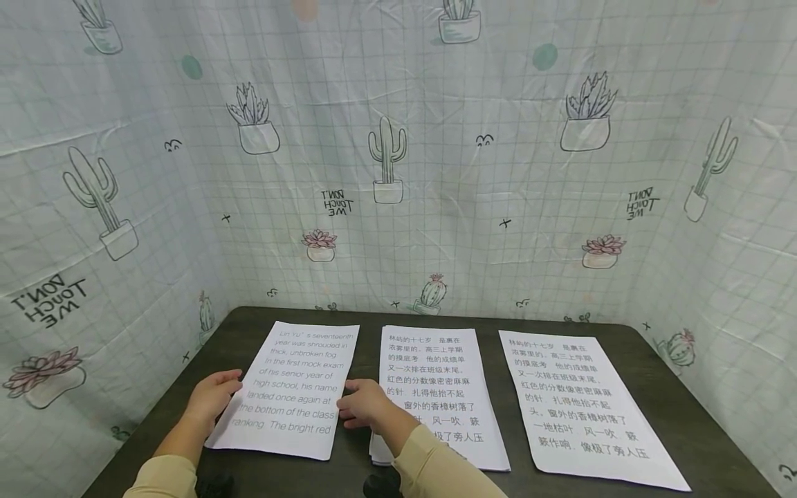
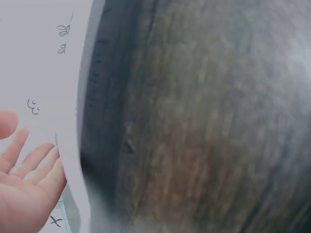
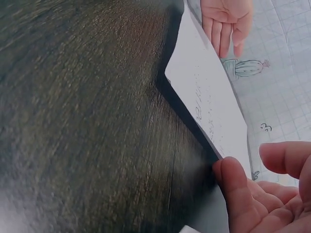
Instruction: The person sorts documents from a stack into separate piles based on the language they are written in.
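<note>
A white sheet printed with large English text lies on the dark table between my two hands. My left hand is at its left edge; in the left wrist view its fingers extend along the paper's side, with the thumb apart. At the opposite edge, my right hand has its fingertips against the paper. The right wrist view shows a fingertip right at the sheet's edge and the thumb held away from it. Neither hand pinches the sheet.
A small stack of sheets with Chinese text lies in the middle, partly under my right forearm. Another Chinese-text sheet lies to the right. The dark wood-grain table is enclosed by a cactus-print cloth at the back and sides.
</note>
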`<state>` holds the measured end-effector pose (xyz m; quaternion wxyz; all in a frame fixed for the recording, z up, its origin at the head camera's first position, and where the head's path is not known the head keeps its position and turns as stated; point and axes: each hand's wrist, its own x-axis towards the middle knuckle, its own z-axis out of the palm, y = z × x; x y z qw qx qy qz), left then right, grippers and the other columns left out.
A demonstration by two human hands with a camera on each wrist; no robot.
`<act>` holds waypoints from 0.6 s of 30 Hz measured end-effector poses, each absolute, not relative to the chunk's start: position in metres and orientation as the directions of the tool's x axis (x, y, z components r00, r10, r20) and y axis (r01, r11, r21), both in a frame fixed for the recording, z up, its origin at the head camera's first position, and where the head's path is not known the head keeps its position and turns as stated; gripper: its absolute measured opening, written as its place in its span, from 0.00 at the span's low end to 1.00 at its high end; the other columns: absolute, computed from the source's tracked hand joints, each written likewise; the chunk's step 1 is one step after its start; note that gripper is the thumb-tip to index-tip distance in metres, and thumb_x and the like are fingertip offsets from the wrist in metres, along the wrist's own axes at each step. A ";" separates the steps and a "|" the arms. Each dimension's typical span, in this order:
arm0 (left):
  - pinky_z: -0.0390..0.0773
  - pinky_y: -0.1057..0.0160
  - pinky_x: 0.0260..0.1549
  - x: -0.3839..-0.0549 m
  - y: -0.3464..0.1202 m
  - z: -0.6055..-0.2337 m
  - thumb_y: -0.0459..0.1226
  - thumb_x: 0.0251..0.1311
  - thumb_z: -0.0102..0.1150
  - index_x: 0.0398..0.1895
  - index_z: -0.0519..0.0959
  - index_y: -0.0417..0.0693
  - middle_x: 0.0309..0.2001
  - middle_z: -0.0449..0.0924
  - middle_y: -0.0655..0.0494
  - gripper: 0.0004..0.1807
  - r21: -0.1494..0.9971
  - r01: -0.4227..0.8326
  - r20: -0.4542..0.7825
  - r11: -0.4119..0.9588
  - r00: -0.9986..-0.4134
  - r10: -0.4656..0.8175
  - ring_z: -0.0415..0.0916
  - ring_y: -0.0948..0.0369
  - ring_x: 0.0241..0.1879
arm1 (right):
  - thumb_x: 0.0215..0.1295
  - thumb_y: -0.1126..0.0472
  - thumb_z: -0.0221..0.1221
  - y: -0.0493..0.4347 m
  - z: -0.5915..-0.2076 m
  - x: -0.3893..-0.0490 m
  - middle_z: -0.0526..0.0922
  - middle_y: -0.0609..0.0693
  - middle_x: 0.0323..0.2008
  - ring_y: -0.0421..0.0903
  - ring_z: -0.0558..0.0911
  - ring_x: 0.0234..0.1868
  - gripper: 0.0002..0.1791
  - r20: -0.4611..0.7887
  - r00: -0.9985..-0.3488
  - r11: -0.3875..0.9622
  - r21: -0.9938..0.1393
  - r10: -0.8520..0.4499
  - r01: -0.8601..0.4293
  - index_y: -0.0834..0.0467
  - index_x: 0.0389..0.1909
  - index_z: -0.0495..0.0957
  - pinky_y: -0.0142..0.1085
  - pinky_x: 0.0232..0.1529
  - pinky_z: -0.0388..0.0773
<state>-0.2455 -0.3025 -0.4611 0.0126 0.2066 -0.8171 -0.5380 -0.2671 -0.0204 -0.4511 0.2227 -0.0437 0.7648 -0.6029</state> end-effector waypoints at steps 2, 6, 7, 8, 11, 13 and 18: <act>0.59 0.38 0.69 -0.245 -0.304 -0.461 0.36 0.70 0.42 0.70 0.58 0.29 0.69 0.56 0.27 0.28 0.890 -0.313 -0.192 0.333 -0.917 -0.349 0.56 0.34 0.69 | 0.62 0.71 0.59 -0.018 -0.450 -0.268 0.83 0.63 0.48 0.52 0.86 0.42 0.30 -0.280 -0.897 0.270 -0.944 -0.343 0.192 0.72 0.66 0.66 0.42 0.37 0.86; 0.61 0.39 0.69 -0.243 -0.302 -0.458 0.35 0.70 0.42 0.70 0.58 0.29 0.70 0.56 0.27 0.29 0.901 -0.295 -0.173 0.318 -0.917 -0.360 0.57 0.35 0.68 | 0.62 0.70 0.59 -0.011 -0.447 -0.271 0.81 0.64 0.50 0.53 0.86 0.43 0.30 -0.252 -0.896 0.260 -0.952 -0.365 0.162 0.71 0.66 0.66 0.43 0.40 0.86; 0.61 0.39 0.69 -0.242 -0.300 -0.456 0.35 0.70 0.42 0.70 0.58 0.29 0.70 0.57 0.28 0.29 0.904 -0.291 -0.170 0.313 -0.917 -0.361 0.58 0.35 0.68 | 0.62 0.70 0.59 -0.009 -0.447 -0.272 0.81 0.64 0.50 0.54 0.86 0.44 0.30 -0.245 -0.895 0.259 -0.954 -0.372 0.153 0.71 0.66 0.66 0.43 0.41 0.86; 0.61 0.39 0.69 -0.242 -0.298 -0.455 0.35 0.70 0.43 0.70 0.58 0.29 0.70 0.57 0.28 0.29 0.908 -0.285 -0.168 0.306 -0.918 -0.359 0.58 0.35 0.68 | 0.62 0.70 0.59 -0.006 -0.446 -0.273 0.82 0.64 0.50 0.54 0.86 0.45 0.30 -0.233 -0.895 0.253 -0.957 -0.380 0.142 0.71 0.66 0.66 0.43 0.42 0.86; 0.62 0.40 0.68 -0.243 -0.289 -0.451 0.35 0.69 0.44 0.70 0.58 0.30 0.70 0.58 0.29 0.29 0.917 -0.274 -0.165 0.290 -0.922 -0.350 0.60 0.37 0.67 | 0.62 0.69 0.59 0.004 -0.446 -0.277 0.82 0.64 0.49 0.56 0.85 0.47 0.30 -0.200 -0.892 0.244 -0.964 -0.405 0.105 0.70 0.66 0.66 0.44 0.44 0.85; 0.66 0.42 0.67 -0.244 -0.282 -0.449 0.35 0.69 0.46 0.70 0.60 0.32 0.69 0.60 0.31 0.28 0.916 -0.273 -0.162 0.294 -0.922 -0.352 0.63 0.39 0.66 | 0.62 0.69 0.59 0.012 -0.446 -0.279 0.82 0.65 0.50 0.56 0.85 0.49 0.31 -0.177 -0.892 0.240 -0.967 -0.417 0.080 0.69 0.67 0.66 0.44 0.46 0.85; 0.69 0.44 0.65 -0.247 -0.262 -0.448 0.34 0.68 0.49 0.69 0.62 0.31 0.69 0.62 0.31 0.28 0.928 -0.220 -0.130 0.300 -0.948 -0.292 0.66 0.40 0.65 | 0.62 0.68 0.60 0.031 -0.447 -0.283 0.81 0.66 0.53 0.56 0.84 0.50 0.33 -0.152 -0.894 0.247 -0.968 -0.421 0.048 0.68 0.68 0.65 0.45 0.48 0.84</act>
